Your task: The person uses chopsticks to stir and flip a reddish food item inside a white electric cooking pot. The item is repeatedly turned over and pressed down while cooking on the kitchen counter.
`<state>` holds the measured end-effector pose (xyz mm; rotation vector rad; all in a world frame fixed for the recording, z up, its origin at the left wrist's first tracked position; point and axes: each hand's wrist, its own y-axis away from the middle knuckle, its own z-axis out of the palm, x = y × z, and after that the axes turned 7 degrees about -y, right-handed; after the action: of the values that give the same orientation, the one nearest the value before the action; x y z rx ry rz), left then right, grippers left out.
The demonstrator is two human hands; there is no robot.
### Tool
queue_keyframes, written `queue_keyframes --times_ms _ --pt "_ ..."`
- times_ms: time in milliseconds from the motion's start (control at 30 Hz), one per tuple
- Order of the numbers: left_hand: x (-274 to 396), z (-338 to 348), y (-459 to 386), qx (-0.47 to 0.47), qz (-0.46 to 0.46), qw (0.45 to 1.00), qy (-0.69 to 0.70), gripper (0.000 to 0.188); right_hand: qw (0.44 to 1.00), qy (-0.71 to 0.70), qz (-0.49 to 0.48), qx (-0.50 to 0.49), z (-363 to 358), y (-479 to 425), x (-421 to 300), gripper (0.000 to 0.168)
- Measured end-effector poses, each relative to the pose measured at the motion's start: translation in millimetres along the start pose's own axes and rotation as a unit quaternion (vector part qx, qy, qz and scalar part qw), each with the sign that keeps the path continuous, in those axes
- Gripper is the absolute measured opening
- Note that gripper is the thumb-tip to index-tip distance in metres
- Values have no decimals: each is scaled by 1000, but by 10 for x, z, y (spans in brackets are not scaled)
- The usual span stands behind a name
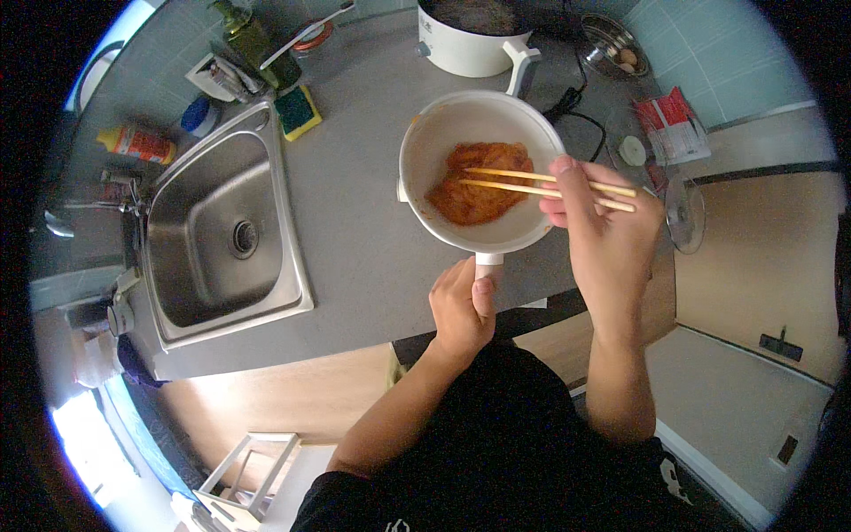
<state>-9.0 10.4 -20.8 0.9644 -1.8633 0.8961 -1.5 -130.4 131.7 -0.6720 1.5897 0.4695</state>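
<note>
My left hand point(462, 306) is closed around the handle of a white pot point(415, 139), at the pot's near side. A reddish-orange food mixture point(482, 206) lies in the bottom of the pot. Between the fingers of my right hand point(605, 219) is a pair of light wooden chopsticks point(552, 176), reaching over the pot's right rim with their tips at the food. Just beyond the pot stands a white electric cooker point(465, 56) with a handle on its right; its dark interior shows only in part.
A steel sink point(213, 266) is set into the grey countertop point(359, 266) at left. Behind it are a sponge point(298, 113), a green pump bottle point(256, 46) and a yellow-capped bottle point(139, 145). To the right lie a black cord point(568, 103), a steel bowl with eggs point(615, 50), a red packet point(671, 126) and a glass lid point(685, 214).
</note>
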Motion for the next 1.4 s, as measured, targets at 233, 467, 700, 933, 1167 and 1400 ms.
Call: queue_keyframes --times_ms 233,467,700,933,1167,1400 --pt "-12 0 -3 2 11 1000 -13 54 999 11 34 -13 95 66 91 27" --pt "-21 -2 0 -7 16 1000 -25 54 997 64 -39 -32 204 123 175 26" --pt "9 -6 -12 1 14 1000 -26 58 995 95 -24 -28 112 121 -138 30" --pt "19 -4 -13 2 11 1000 -17 59 989 135 -44 -48 118 114 122 29" --pt "16 -7 2 -2 6 1000 -23 58 985 166 -46 -31 82 30 -85 25" --pt "49 -31 -18 2 13 1000 -25 58 983 176 -50 -32 50 -23 -125 25"
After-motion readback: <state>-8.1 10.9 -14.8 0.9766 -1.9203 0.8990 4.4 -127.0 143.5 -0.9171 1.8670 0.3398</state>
